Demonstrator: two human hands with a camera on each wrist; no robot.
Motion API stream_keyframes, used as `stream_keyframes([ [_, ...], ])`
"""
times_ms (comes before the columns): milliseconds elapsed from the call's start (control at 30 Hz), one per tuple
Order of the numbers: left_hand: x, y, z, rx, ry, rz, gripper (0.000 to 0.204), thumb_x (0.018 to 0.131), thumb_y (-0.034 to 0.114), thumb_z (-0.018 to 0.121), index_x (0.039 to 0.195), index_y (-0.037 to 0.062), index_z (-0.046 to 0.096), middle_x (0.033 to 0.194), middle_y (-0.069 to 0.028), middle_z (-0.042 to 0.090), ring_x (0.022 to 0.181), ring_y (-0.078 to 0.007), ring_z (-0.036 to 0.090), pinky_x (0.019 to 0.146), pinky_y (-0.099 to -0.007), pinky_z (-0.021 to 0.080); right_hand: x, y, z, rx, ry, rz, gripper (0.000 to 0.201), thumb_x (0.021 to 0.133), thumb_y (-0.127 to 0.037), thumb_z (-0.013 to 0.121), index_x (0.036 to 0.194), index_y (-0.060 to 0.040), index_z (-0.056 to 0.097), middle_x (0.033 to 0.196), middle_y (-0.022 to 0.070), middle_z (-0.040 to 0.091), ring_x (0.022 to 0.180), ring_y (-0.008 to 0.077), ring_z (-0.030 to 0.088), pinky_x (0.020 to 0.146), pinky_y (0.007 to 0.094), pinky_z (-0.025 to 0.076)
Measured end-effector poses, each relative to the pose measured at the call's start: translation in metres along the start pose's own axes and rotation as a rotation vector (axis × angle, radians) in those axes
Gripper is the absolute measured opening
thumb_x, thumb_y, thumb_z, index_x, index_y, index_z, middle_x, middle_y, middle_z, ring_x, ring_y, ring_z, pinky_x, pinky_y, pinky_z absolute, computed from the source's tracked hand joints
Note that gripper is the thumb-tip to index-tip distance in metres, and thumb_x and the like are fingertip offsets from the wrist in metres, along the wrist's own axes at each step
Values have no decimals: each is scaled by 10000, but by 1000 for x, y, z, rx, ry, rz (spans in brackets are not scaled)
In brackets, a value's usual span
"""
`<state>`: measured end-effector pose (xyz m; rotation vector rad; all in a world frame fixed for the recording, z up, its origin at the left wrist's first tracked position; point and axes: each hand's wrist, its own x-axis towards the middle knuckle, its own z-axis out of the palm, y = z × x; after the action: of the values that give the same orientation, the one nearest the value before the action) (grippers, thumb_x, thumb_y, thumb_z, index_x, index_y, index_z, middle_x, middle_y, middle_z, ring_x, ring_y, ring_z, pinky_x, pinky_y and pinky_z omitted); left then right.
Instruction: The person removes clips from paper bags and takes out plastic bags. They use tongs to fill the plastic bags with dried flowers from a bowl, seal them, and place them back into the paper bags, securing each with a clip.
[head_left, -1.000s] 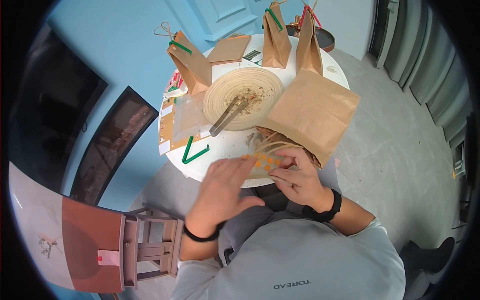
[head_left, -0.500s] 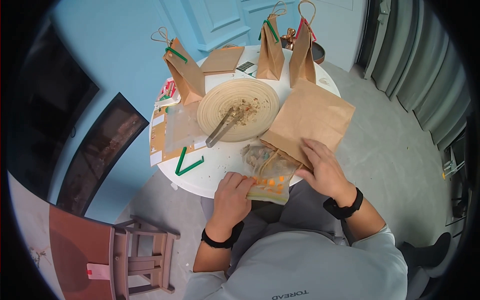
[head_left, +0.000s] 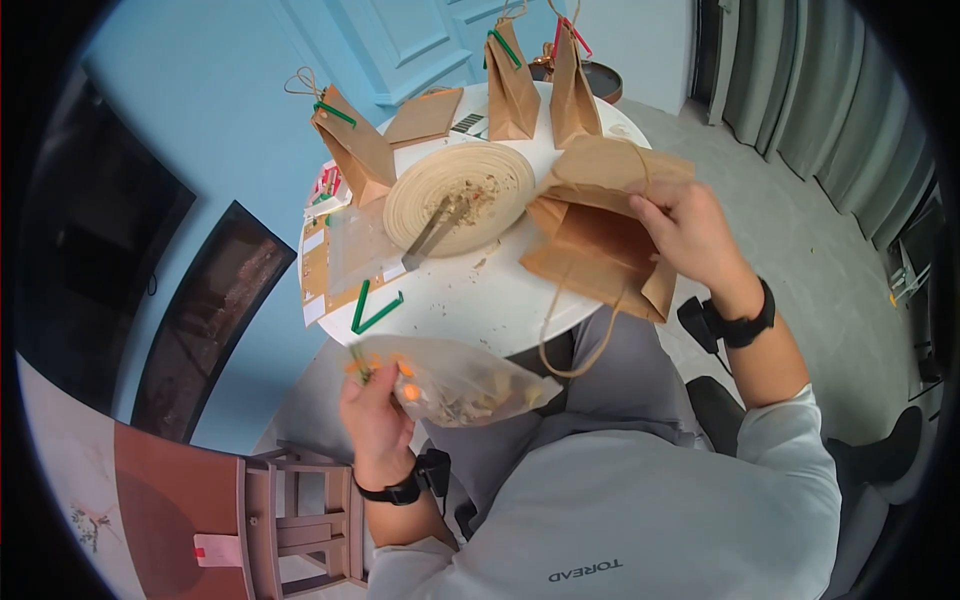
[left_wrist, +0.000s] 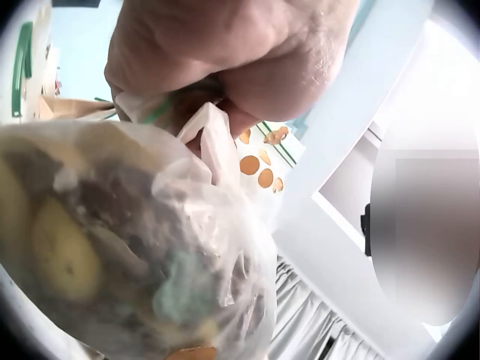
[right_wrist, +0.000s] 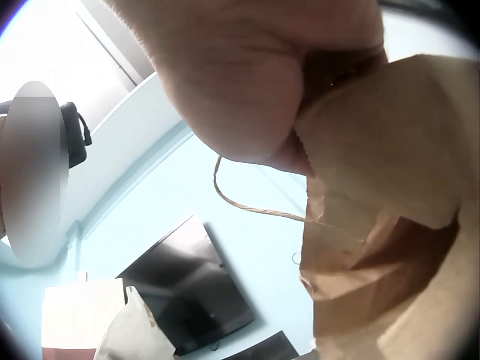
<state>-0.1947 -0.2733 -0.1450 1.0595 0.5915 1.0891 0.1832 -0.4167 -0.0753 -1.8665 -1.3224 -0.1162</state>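
My left hand (head_left: 380, 425) grips the top edge of a clear zip bag (head_left: 480, 390) with orange spots, in front of the table's near edge. The left wrist view shows the zip bag (left_wrist: 214, 262) full, with brown, yellowish and pale green pieces inside. My right hand (head_left: 697, 235) holds the rim of a brown paper bag (head_left: 565, 262) with twisted cord handles. The paper bag lies tilted at the table's right side, its mouth spread towards me. In the right wrist view, the thumb and palm press against the paper bag's edge (right_wrist: 375, 112).
On the white table (head_left: 450, 320) lie a round woven tray (head_left: 405, 205) with crumbs, metal tongs (head_left: 430, 235), a V-shaped green clip (head_left: 375, 315) and a clear sheet (head_left: 358, 250). Clipped paper bags (head_left: 355, 150) stand at the back beside a flat folded bag (head_left: 425, 115).
My left hand has lifted the zip bag off the table's near edge towards the left. The right hand has taken hold of the paper bag's rim and raised it, and its mouth has spread open.
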Motion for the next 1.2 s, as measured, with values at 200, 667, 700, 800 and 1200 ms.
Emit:
stream_keyframes([
  [200, 2, 31, 84, -176, -168, 35, 440, 1036, 66, 569, 1449, -73, 505, 1416, -190, 634, 1255, -320, 661, 1061, -473, 549, 2, -22, 2, 219, -133, 139, 257, 1007, -193, 670, 912, 39, 730, 691, 165, 630, 650, 266, 641, 639, 409, 507],
  [667, 5, -38, 113, -347, -85, -305, 416, 1151, 210, 396, 1536, 56, 416, 1516, -170, 544, 1345, -385, 584, 1024, -596, 563, -11, -13, 11, 237, -141, 116, 271, 1029, -223, 665, 1042, 17, 790, 668, 143, 639, 631, 212, 588, 673, 393, 516],
  [700, 3, -38, 114, -372, -101, -314, 420, 1152, 215, 394, 1542, 59, 410, 1528, -171, 536, 1363, -388, 571, 1034, -600, 557, -8, -13, 13, 253, -168, 157, 272, 1030, -224, 663, 1041, 17, 789, 669, 141, 639, 633, 215, 595, 680, 394, 517],
  [800, 7, -42, 125, -439, -120, -272, 421, 1152, 230, 398, 1539, 64, 417, 1527, -163, 537, 1380, -378, 555, 1039, -604, 550, -12, -21, 17, 281, -178, 124, 275, 1033, -227, 661, 1023, 19, 783, 668, 136, 631, 637, 218, 613, 688, 396, 518],
  [1200, 38, -74, 134, 182, -175, -32, 329, 1058, 167, 635, 1309, -44, 606, 1198, -131, 716, 993, -239, 728, 801, -373, 618, -3, -14, 17, 183, -95, -37, 280, 1022, -250, 662, 1004, 3, 782, 721, 168, 679, 657, 287, 629, 692, 408, 518],
])
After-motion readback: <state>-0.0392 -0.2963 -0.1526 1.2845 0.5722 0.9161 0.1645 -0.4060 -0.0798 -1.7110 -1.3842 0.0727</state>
